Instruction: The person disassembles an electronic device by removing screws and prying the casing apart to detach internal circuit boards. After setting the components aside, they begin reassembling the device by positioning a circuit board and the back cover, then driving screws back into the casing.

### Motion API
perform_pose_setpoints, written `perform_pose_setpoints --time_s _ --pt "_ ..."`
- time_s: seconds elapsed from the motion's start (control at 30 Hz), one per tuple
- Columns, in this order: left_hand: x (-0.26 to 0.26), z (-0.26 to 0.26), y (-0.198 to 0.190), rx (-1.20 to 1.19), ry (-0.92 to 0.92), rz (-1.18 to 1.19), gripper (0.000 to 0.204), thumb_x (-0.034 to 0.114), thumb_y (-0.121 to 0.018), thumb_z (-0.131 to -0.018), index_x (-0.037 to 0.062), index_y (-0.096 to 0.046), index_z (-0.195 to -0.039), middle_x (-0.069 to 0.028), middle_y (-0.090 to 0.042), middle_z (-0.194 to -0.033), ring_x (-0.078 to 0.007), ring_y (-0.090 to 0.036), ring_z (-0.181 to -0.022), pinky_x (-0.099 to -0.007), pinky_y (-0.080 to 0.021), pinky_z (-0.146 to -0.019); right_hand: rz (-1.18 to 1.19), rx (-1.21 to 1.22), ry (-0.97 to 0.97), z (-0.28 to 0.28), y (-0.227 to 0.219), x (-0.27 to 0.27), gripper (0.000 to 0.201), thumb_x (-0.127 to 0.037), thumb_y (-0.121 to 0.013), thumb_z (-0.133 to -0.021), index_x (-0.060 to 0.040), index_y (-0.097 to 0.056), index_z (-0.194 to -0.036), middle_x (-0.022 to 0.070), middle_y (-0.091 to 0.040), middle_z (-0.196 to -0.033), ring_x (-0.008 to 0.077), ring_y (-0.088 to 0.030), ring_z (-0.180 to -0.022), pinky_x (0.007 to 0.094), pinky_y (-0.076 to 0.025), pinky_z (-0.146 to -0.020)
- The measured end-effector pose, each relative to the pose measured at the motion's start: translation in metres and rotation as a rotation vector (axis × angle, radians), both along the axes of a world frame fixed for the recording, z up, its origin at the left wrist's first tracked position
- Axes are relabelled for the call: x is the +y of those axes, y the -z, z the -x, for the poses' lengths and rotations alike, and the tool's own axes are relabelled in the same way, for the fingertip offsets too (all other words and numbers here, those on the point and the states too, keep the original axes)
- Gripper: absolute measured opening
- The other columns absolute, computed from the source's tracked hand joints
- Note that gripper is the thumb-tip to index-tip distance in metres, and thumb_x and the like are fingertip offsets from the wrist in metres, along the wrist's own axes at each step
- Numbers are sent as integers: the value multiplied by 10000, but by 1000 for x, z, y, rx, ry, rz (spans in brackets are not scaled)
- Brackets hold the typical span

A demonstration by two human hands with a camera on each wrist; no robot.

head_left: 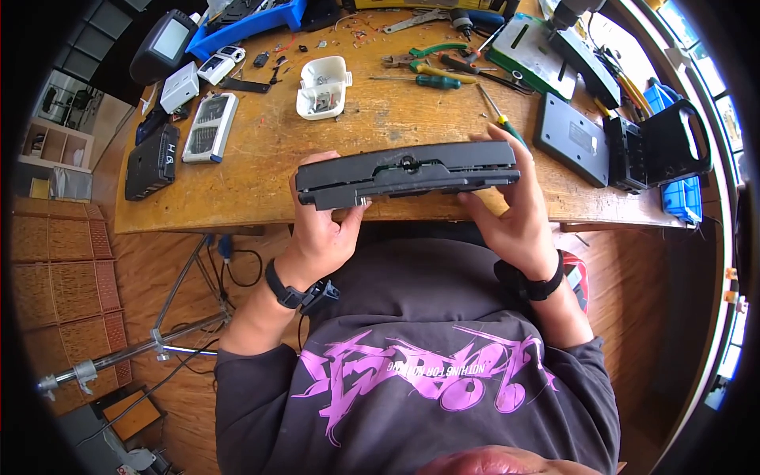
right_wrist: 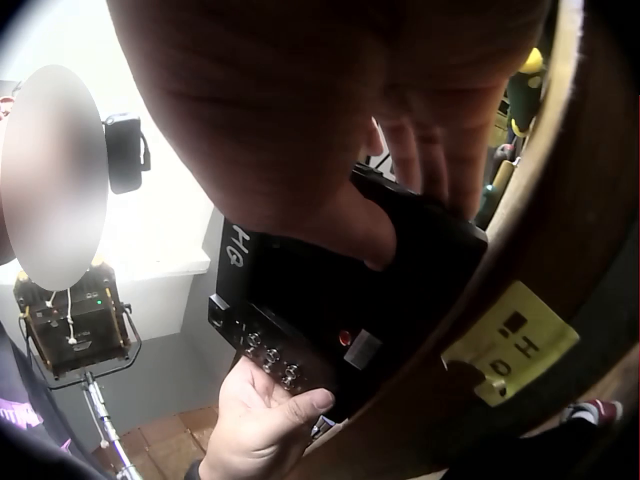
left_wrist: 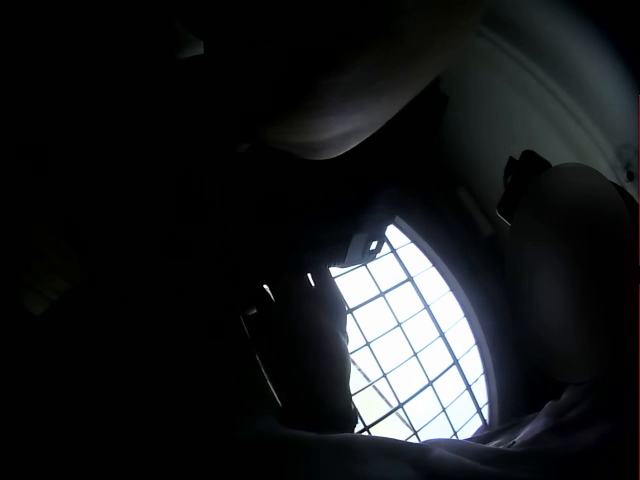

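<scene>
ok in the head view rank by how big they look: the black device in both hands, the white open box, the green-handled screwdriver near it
1. black device, largest, though nearest the camera
2. white open box
3. green-handled screwdriver, smallest

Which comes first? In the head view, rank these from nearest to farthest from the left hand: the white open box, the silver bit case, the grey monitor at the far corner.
Measured from the left hand, which grips the black device:
1. White open box, straight beyond the hand on the table.
2. Silver bit case, off to the left.
3. Grey monitor, at the far left corner.
</scene>
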State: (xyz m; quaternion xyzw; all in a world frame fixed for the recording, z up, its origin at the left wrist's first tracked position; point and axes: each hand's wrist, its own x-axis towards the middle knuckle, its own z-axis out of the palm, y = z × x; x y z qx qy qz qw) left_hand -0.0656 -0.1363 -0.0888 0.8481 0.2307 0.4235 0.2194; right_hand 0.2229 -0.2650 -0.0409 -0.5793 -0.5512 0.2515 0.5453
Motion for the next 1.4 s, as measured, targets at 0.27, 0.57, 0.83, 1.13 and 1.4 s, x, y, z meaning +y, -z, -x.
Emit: perform_pose_setpoints --time_s 0.27,0.57,0.83,1.13,1.4 --pt "5 -7 -15 -42 57 -35 735 -73 -917 -856 -6 -559 -1493 -211 -577 -1441 -373 -616 -1325 -498 -513 -1141 -162 128 -244 0 -2 11 735 -97 -843 -1066 25 -420 -1654 206 -656 -1574 302 -656 -1466 447 -505 -1242" --pt "-3 -26 -47 -519 262 429 796 238 -1079 -859 15 -567 -1426 -166 -695 -1378 -230 -719 -1283 -394 -607 -1122 -271 169 -323 -7 8 23 642 -107 -937 -997 16 -539 -1485 166 -709 -1391 253 -704 -1330 411 -549 -1171" --pt "-4 -31 -56 -496 243 436 592 116 -999 -929 24 -598 -1353 -167 -683 -1367 -220 -708 -1282 -387 -598 -1121 -245 144 -276 -6 -4 22 609 -89 -917 -1009 16 -545 -1480 151 -720 -1372 225 -704 -1278 389 -555 -1135" --pt "4 -39 -58 -527 208 449 573 -12 -983 -901 1 -600 -1328 -173 -733 -1320 -224 -751 -1275 -389 -630 -1114 -347 160 -138 4 -7 42 399 -162 -825 -1095 29 -636 -1391 155 -798 -1305 209 -757 -1206 358 -594 -1059" --pt "14 -39 -54 -499 210 354 577 25 -1002 -897 1 -605 -1315 -128 -718 -1287 -238 -769 -1260 -391 -650 -1084 -340 33 -98 -9 -20 46 566 -282 -1007 -927 29 -729 -1310 142 -861 -1180 182 -824 -1058 318 -649 -946"
